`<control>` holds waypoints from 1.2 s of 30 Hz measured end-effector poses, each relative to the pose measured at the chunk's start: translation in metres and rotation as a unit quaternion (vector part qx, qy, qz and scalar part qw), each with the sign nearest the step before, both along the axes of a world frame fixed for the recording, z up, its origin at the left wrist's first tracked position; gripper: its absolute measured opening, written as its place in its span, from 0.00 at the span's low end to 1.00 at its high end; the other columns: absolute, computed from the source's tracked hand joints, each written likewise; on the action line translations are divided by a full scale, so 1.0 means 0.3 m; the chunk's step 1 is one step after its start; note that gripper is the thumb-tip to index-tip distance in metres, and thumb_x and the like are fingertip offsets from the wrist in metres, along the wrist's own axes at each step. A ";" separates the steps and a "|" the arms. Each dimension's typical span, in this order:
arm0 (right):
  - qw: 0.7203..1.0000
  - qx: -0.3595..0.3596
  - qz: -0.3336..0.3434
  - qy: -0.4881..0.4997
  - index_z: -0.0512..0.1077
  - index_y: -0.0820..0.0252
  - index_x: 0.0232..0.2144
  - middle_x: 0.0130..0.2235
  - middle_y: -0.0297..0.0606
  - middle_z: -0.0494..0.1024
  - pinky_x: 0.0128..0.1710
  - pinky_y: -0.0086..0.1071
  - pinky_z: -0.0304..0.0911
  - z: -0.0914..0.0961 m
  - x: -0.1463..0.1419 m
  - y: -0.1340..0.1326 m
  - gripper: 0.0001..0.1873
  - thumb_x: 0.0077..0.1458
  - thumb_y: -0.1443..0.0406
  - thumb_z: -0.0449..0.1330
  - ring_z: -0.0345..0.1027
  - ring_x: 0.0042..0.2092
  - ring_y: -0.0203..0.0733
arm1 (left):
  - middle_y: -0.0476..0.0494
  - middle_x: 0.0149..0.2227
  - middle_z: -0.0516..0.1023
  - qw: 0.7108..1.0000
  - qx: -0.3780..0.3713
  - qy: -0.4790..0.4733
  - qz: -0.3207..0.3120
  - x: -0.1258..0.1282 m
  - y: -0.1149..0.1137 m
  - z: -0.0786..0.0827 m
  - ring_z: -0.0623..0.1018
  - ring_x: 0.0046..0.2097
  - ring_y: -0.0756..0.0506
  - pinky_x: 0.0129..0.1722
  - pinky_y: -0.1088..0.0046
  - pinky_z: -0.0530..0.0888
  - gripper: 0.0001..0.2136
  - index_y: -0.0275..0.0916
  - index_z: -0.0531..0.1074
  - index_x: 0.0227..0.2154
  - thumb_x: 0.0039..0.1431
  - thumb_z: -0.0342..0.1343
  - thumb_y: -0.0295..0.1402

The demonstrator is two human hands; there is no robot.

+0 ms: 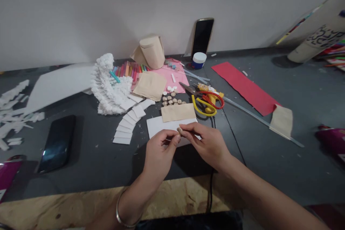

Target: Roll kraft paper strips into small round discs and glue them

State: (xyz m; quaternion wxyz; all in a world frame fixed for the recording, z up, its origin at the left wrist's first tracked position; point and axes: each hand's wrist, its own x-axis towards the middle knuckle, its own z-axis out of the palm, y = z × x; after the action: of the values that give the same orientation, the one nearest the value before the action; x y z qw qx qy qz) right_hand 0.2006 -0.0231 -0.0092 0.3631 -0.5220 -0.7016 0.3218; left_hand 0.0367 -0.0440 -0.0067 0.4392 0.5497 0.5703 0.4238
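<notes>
A small brown lump [179, 129], seemingly wrapped in paper, is pinched between the fingertips of my left hand [159, 151] and my right hand [208, 143]. Both hands are closed around it above a white sheet of paper [153, 125]. Just beyond them a rectangle of brown paper [178, 112] lies across the sheet's far edge. Behind that rectangle sit several similar small brown lumps [169, 98]. Several small white pieces [171, 88] rest a little farther back. Scissors [206, 100] with red and yellow handles lie to the right, blades open.
A fan of white cards [126, 127], a ruffled white craft piece [107, 90] and a dark phone [58, 143] are at left. A brown paper roll [153, 52], a jar [198, 61] and a leaning phone [202, 37] stand behind. Red paper [245, 88] and a glue stick [245, 109] lie right.
</notes>
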 end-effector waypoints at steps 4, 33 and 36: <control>0.997 -0.038 -0.026 0.056 0.75 0.55 0.32 0.33 0.37 0.82 0.36 0.33 0.71 0.006 -0.001 -0.001 0.06 0.55 0.60 0.63 0.77 0.34 0.42 | 0.46 0.29 0.79 0.999 -0.016 -0.048 0.009 0.006 -0.004 -0.010 0.77 0.32 0.48 0.34 0.73 0.75 0.07 0.38 0.77 0.32 0.57 0.58 0.37; 0.988 0.014 0.001 0.155 0.75 0.57 0.34 0.35 0.37 0.82 0.39 0.31 0.74 -0.024 -0.009 0.007 0.04 0.55 0.64 0.64 0.78 0.37 0.39 | 0.48 0.30 0.80 0.999 0.047 -0.003 0.024 -0.005 0.015 -0.018 0.78 0.31 0.50 0.33 0.76 0.75 0.06 0.39 0.78 0.33 0.58 0.59 0.36; 0.986 -0.029 0.014 0.161 0.76 0.56 0.40 0.38 0.37 0.82 0.40 0.31 0.73 -0.015 -0.008 0.011 0.10 0.54 0.62 0.64 0.78 0.38 0.39 | 0.48 0.33 0.80 0.990 0.111 0.082 0.012 -0.009 0.014 -0.012 0.78 0.33 0.50 0.36 0.75 0.74 0.06 0.41 0.78 0.34 0.60 0.57 0.35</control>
State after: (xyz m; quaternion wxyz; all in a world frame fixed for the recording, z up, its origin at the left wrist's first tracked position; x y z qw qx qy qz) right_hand 0.1984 -0.0199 -0.0137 0.4513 -0.4634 -0.6320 0.4268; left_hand 0.0339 -0.0399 -0.0102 0.3222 0.6207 0.5605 0.4436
